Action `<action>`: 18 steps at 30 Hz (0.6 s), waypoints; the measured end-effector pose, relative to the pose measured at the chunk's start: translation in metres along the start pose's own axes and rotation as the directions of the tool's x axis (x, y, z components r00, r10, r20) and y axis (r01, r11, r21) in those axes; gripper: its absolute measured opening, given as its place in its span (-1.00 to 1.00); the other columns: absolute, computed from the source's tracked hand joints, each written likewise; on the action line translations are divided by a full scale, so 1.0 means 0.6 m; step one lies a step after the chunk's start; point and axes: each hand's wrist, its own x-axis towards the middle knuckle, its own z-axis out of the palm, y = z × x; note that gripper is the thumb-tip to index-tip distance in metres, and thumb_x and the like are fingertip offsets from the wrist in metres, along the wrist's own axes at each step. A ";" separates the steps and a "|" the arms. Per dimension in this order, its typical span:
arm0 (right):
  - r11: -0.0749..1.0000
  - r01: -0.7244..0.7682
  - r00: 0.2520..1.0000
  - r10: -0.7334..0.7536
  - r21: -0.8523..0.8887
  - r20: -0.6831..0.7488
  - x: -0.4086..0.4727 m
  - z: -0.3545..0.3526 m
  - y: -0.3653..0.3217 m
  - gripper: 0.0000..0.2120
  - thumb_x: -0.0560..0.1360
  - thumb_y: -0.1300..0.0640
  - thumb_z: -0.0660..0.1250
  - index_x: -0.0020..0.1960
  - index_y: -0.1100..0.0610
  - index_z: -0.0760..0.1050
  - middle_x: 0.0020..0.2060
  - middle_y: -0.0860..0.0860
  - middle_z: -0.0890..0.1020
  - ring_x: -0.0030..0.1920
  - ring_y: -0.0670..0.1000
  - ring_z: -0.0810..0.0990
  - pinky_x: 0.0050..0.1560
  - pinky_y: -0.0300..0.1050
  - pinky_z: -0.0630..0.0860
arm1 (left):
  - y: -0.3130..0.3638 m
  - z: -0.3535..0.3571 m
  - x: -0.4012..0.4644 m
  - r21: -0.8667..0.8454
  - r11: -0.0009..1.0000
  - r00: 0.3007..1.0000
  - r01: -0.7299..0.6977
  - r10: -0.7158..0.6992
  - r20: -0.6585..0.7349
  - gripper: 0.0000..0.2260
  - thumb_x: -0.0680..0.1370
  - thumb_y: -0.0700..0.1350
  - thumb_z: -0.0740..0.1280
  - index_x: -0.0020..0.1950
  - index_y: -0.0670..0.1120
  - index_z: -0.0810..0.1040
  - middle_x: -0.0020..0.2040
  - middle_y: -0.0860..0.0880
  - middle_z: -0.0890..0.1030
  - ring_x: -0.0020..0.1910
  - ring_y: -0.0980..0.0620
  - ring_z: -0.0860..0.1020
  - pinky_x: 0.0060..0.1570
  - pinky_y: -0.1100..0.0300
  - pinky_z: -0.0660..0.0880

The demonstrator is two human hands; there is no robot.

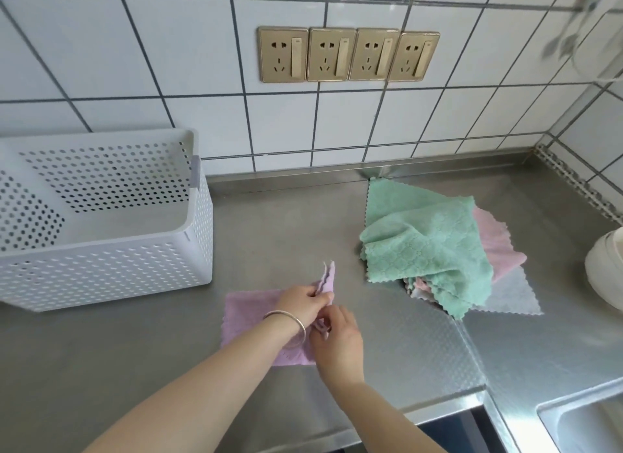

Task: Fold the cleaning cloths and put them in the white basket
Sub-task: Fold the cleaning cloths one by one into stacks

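Note:
A lilac cleaning cloth (249,312) lies on the steel counter in front of me, its right side folded over. My left hand (303,304), with a silver bangle on the wrist, pinches the cloth's upper right corners, which stick up. My right hand (340,338) pinches the cloth's edge just below the left hand. The white perforated basket (111,260) stands at the left against the wall, and no cloth shows inside it. A loose pile of cloths, green (428,247) on top of pink (499,250) and white (512,297) ones, lies to the right.
The steel counter (276,236) runs to a tiled wall with a row of gold sockets (347,54). A white rounded object (606,267) sits at the right edge. A sink (586,425) opens at the lower right. The counter's front edge is close below my arms.

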 end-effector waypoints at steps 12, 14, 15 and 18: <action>0.847 0.451 0.872 -0.352 -0.281 0.340 -0.022 0.057 -0.007 -0.15 0.01 0.07 0.47 0.29 0.05 0.33 0.26 0.04 0.53 0.12 0.03 0.57 -0.07 -0.20 0.59 | -0.142 -0.082 -0.019 -0.283 0.950 0.931 0.131 -0.216 -0.293 -0.77 0.52 -0.25 0.15 -0.11 0.01 0.55 -0.07 -0.12 0.60 -0.10 -0.09 0.53 -0.07 0.07 0.49; 0.815 0.469 0.853 -0.317 -0.340 0.415 -0.021 0.072 0.003 0.00 -0.08 0.04 0.55 0.33 0.09 0.31 0.28 0.03 0.53 0.19 0.03 0.58 -0.02 -0.17 0.60 | -0.170 -0.086 -0.017 -0.264 0.947 0.922 0.185 -0.260 -0.287 -0.68 0.53 -0.22 0.15 0.25 -0.02 0.48 0.18 -0.09 0.57 0.14 -0.11 0.52 0.22 0.02 0.42; 0.794 0.492 0.836 -0.317 -0.356 0.448 -0.021 0.080 0.007 0.05 -0.09 0.04 0.56 0.36 0.11 0.28 0.30 0.03 0.51 0.23 0.03 0.55 0.02 -0.13 0.59 | -0.186 -0.087 -0.014 -0.258 0.943 0.917 0.211 -0.282 -0.283 -0.63 0.53 -0.22 0.15 0.33 -0.02 0.41 0.23 -0.08 0.55 0.19 -0.12 0.50 0.26 0.02 0.40; 0.766 0.527 0.801 -0.304 -0.367 0.516 -0.020 0.099 0.016 0.20 -0.03 0.04 0.54 0.50 0.17 0.06 0.33 0.03 0.48 0.30 0.04 0.48 0.08 -0.05 0.57 | -0.203 -0.088 -0.015 -0.254 0.941 0.903 0.223 -0.298 -0.309 -0.60 0.53 -0.21 0.17 0.36 -0.01 0.36 0.25 -0.05 0.54 0.19 -0.09 0.50 0.25 0.10 0.39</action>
